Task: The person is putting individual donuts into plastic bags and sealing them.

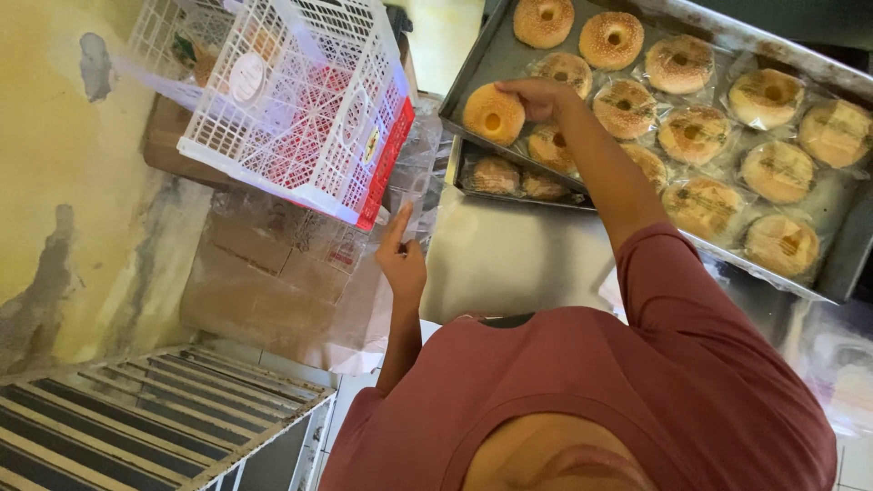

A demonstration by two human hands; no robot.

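We see the right hand reaching far out, fingers curled over the rim of an unwrapped ring bun at the near-left corner of the metal tray. The bun is round, no long axis. The left hand stays well short, by clear plastic bags, index finger raised; whether it pinches one, cannot tell. Wrapped buns fill the rest

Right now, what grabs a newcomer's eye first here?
The metal tray of wrapped ring-shaped breads at upper right, where the right hand touches one bread at the tray's near-left corner. Next, the tilted white lattice crate at upper left, with the left hand holding clear bags just below it.
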